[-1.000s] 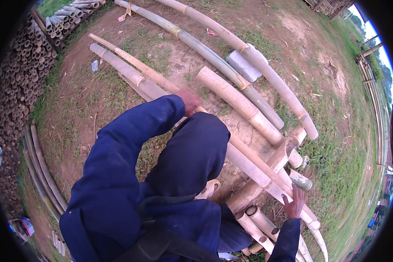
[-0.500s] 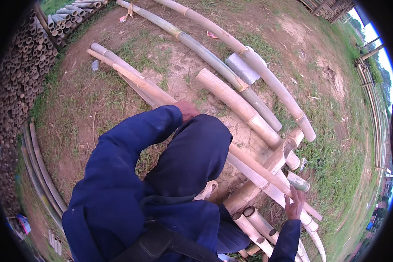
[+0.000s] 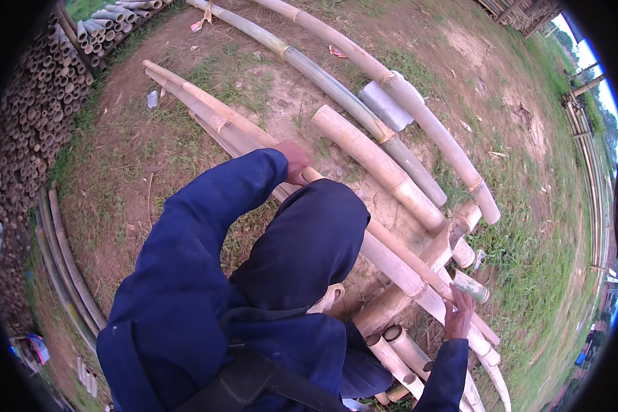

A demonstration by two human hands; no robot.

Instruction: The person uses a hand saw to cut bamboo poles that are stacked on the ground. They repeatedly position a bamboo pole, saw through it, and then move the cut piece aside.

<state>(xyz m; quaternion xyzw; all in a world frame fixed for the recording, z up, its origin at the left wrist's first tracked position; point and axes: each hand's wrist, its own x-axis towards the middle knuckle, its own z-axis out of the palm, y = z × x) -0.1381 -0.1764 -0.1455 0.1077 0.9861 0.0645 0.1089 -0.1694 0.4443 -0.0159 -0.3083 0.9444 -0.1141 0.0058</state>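
Note:
A long, thin bamboo strip [image 3: 405, 255] runs slantwise from upper left to lower right, beside a thicker bamboo piece [image 3: 389, 266] under or alongside it. My left hand [image 3: 296, 163] is closed on the strip beyond my raised knee; its fingertips are partly hidden. At the strip's lower right part, my right hand [image 3: 459, 312] curls its fingers around it. The middle of the strip passes behind my knee. A thick bamboo log [image 3: 384, 307] lies crosswise beneath both pieces near my right hand.
Beyond the strip lie a short thick bamboo pole [image 3: 374, 165] and two longer poles [image 3: 323, 79] [image 3: 432, 127], by a pale block [image 3: 384, 104]. Several cut bamboo pieces [image 3: 408, 353] lie close to my legs. A large bamboo stack [image 3: 38, 103] stands at far left.
The strip's far end has swung across the thicker piece to its far side, and its near end has shifted slightly left. My left hand has moved a little away from me with it.

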